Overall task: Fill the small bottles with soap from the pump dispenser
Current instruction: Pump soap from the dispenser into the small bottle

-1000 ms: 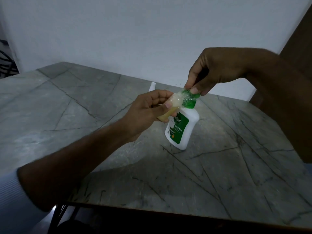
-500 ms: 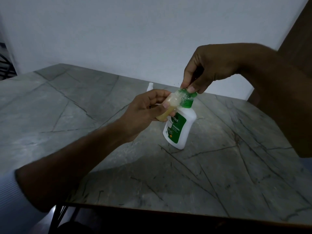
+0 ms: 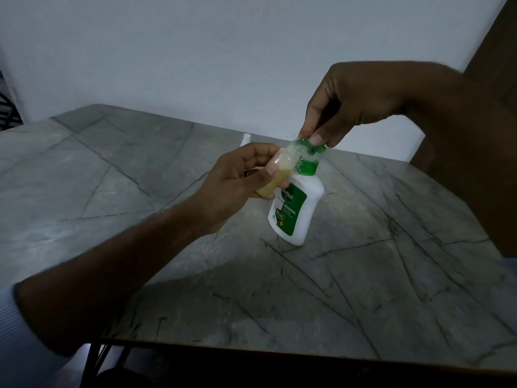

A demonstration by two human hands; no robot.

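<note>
Pump dispenser (image 3: 293,211) stands on veined grey table (image 3: 391,275).

Pump dispenser (image 3: 293,211): white plastic bottle with a green label reading "Dettol" and "ORIGINAL"; stood on the grey marbled surface (image 3: 363,275), seen tilted, base toward the viewer.
Pump head (image 3: 309,152): green, at the top of the dispenser; pressed from above by the fingertips of the right hand (image 3: 352,102); the nozzle is turned toward the small bottle.
Small bottle (image 3: 275,175): clear plastic, partly filled with yellowish soap; held tilted in the left hand (image 3: 237,189), gripped between thumb and fingers, its mouth set against the pump nozzle.
Second small bottle (image 3: 246,139): only a white tip is seen behind the left hand, on the surface; details cannot be told.
</note>
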